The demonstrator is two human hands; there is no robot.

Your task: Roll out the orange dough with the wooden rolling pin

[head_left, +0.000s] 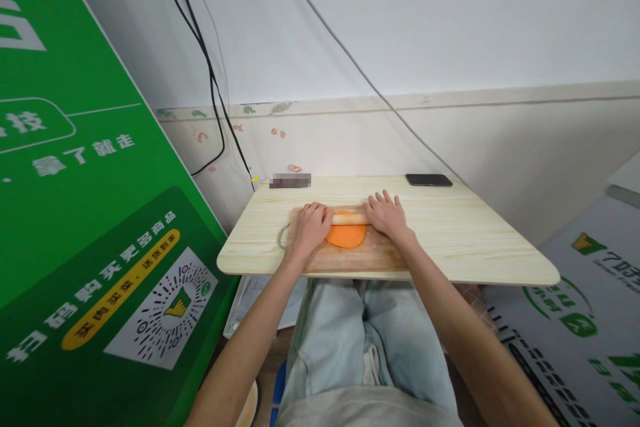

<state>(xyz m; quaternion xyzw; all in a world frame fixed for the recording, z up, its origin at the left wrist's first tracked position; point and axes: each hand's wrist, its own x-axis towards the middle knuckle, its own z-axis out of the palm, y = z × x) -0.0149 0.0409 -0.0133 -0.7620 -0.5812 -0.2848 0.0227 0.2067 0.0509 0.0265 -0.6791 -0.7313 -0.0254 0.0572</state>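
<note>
My left grip (313, 223) rests on pale wooden rolling pin (349, 219), closure unclear; right grip (387, 215), fingers spread, palms it. Flat orange dough (346, 236) beneath, on brown wooden board (353, 261); uneven pressure could skew it.

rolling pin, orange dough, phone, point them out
rolling pin (349, 219), head view, middle of shaft
orange dough (346, 236), head view, centre of near part
phone (429, 180), head view, middle of upper face

Pale wood-grain table (475, 240) with wooden board (353, 261) at near edge, black phone (429, 180) and pixelated bar (290, 181) at far edge.
</note>
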